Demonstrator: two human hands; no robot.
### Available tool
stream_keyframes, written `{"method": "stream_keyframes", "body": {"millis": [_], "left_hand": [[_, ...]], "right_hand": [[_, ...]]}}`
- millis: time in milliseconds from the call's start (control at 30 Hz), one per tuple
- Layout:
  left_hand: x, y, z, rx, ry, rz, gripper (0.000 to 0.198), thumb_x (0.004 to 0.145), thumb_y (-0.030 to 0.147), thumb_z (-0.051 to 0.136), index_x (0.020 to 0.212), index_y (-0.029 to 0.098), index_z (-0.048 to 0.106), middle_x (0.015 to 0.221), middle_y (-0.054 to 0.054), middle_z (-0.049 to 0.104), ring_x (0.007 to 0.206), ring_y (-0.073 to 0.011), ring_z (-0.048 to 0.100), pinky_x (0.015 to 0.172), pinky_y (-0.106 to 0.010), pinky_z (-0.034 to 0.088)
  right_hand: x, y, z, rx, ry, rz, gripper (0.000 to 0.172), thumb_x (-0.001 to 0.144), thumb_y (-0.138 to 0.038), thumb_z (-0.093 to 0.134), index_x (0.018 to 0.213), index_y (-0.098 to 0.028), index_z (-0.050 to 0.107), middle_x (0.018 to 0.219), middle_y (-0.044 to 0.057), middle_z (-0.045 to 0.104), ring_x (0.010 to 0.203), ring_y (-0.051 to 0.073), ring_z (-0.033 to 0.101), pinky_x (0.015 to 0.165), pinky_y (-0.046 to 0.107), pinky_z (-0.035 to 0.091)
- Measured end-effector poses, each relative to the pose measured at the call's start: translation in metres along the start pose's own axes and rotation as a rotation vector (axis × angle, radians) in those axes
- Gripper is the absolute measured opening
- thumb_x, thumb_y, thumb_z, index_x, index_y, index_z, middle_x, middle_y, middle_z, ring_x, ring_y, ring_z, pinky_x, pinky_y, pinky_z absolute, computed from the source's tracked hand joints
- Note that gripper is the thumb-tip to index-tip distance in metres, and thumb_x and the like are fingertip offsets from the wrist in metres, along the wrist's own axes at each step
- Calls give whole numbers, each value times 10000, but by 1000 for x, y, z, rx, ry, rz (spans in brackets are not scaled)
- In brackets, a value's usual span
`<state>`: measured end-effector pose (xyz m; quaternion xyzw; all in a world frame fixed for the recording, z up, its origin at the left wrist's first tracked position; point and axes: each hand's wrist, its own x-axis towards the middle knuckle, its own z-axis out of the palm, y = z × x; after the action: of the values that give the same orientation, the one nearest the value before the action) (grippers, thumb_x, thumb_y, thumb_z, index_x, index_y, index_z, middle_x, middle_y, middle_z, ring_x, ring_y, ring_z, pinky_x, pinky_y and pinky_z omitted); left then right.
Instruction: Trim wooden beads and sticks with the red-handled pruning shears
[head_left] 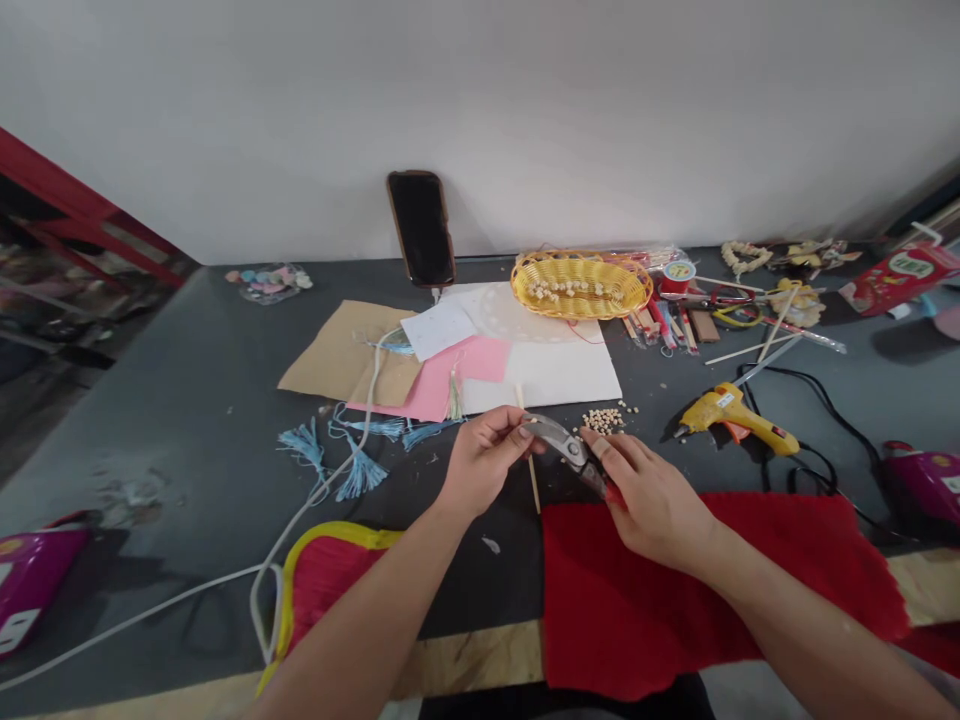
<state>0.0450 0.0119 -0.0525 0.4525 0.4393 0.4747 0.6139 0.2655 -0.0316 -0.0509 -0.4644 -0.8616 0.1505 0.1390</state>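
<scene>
My right hand is wrapped round the red handle of a pair of pruning shears. Their metal blades point left and reach my left hand. Closed in a pinch, the left fingers hold a thin wooden stick, which runs roughly upright in view past the blade tips. Whether the blades touch the stick is partly hidden by the fingers. Just beyond my right fingers lies a heap of small pale beads. Beneath the right hand and forearm a red cloth hangs over the table's front edge.
A yellow basket with small pale pieces stands at the back. Left of it are a phone against the wall, paper sheets and blue tassels. A white cable crosses the left side. A yellow glue gun lies right.
</scene>
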Motion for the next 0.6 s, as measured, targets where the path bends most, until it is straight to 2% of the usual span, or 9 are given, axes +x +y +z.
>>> {"method": "stream_keyframes", "body": {"millis": [233, 400, 600], "left_hand": [[-2, -5, 2, -35, 18, -20, 228, 756, 373, 735, 741, 152, 681, 627, -23, 659, 589, -118, 570, 587, -225, 425], [-3, -7, 4, -25, 32, -38, 221, 764, 360, 725, 727, 149, 674, 627, -19, 657, 580, -109, 546, 562, -215, 401], [1, -10, 4, -46, 72, 27, 167, 782, 309, 719, 767, 147, 685, 646, 2, 635, 587, -89, 500, 581, -212, 385]], "right_hand": [[-1, -3, 2, 67, -31, 14, 655, 757, -76, 443, 1401, -131, 335, 1239, 153, 539, 1123, 278, 530, 956, 441, 502], [-1, -7, 3, 35, -57, 56, 670, 743, -58, 437, 1402, -118, 331, 1205, 164, 545, 1098, 289, 540, 914, 449, 523], [1, -4, 5, -73, 26, 62, 706, 772, -82, 455, 1449, -143, 261, 1202, 154, 555, 1064, 290, 537, 917, 451, 517]]}}
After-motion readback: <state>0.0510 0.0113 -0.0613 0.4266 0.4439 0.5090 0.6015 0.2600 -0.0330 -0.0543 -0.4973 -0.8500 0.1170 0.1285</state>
